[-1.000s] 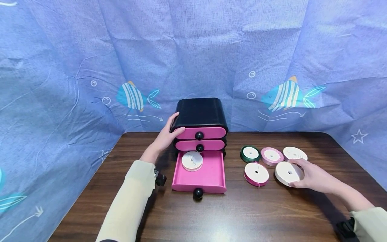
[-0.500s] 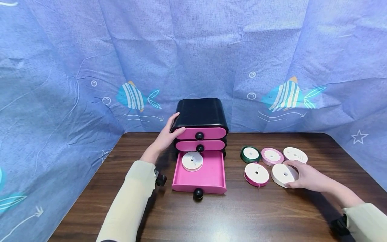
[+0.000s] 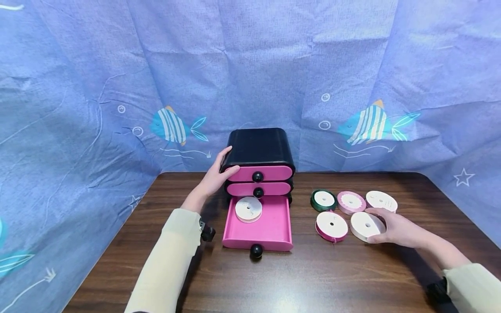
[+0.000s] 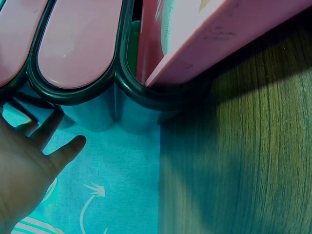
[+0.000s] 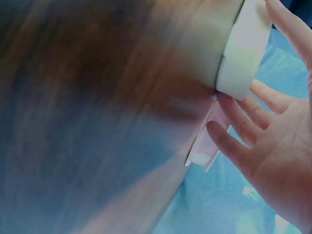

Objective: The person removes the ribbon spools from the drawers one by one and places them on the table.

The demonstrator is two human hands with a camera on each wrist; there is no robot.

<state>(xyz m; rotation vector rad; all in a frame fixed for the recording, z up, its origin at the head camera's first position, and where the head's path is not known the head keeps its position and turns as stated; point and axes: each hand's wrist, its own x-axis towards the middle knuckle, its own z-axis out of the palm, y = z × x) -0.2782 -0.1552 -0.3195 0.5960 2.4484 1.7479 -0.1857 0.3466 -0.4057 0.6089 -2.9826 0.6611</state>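
Note:
My left hand (image 3: 211, 179) rests against the left side of a small black chest of drawers (image 3: 260, 145), its thumb by the top pink drawer front. The bottom pink drawer (image 3: 274, 228) is pulled out, with a white ribbon spool (image 3: 247, 213) lying flat at its back left. At the right, my right hand (image 3: 401, 228) holds another white ribbon spool (image 3: 361, 227) between thumb and fingers. In the right wrist view that spool (image 5: 243, 53) sits at the fingertips, and a pink spool shows behind the fingers.
Around the held spool lie a magenta-edged spool (image 3: 332, 225), a green spool (image 3: 324, 200), a pink spool (image 3: 351, 202) and a further white spool (image 3: 381, 200). The upper two drawers are closed. A blue fish-print cloth (image 3: 262, 65) hangs behind the wooden table (image 3: 305, 278).
My right hand has slid the white ribbon spool a little to the left, towards the magenta-edged one; over the last half second it barely moves. My left hand stays in place.

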